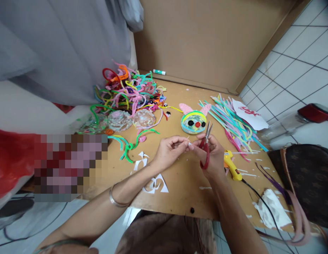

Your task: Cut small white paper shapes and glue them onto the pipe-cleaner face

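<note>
My left hand (169, 151) pinches a tiny piece of white paper (190, 144) at the fingertips, near the middle of the table. Meeting it there, my right hand (213, 155) touches the same piece with its thumb and finger. Red-handled scissors (205, 150) rest in my right hand, blades pointing up and slightly parted. Just beyond my hands sits a round yarn animal face (193, 122) with pink ears, black eyes and a red nose. White paper offcuts (156, 184) lie beside my left forearm.
A tangled heap of pipe cleaners (129, 88) fills the back left, with clear yarn-wrapped rounds (119, 120) before it. Loose pipe cleaners (230, 118) lie at right. A yellow glue gun (233, 166) with a cord, crumpled tissue (274, 210) and a brown bag (304, 183) line the right side.
</note>
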The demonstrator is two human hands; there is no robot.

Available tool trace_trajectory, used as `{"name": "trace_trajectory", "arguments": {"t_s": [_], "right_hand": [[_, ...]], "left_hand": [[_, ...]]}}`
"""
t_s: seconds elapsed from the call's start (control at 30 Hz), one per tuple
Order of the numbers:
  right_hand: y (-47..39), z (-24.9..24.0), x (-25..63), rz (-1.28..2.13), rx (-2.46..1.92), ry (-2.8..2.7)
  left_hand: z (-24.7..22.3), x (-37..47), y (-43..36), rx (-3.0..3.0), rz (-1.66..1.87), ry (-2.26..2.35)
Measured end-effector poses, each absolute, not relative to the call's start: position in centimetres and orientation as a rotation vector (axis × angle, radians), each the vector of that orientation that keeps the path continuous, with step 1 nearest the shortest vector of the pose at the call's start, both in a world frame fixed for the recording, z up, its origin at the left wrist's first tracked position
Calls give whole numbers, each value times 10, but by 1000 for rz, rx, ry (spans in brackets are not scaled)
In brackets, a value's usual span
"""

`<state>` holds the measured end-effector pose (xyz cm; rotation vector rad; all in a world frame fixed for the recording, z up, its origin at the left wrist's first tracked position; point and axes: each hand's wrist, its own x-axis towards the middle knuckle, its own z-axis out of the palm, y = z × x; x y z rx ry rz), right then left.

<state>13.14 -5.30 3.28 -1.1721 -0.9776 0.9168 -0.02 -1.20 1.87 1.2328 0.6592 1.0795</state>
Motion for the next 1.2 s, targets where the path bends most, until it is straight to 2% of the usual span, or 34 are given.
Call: {"name": "trace_trajectory", "arguments": {"t_s": [0.97, 1.2], "right_hand": [[-54, 36, 134, 1127, -1097, -899], [-54, 33, 137, 910, -1273, -1266]], "left_hand": [[19, -4, -9, 1095, 897, 548], [18, -4, 1, 911, 1058, 620]]}}
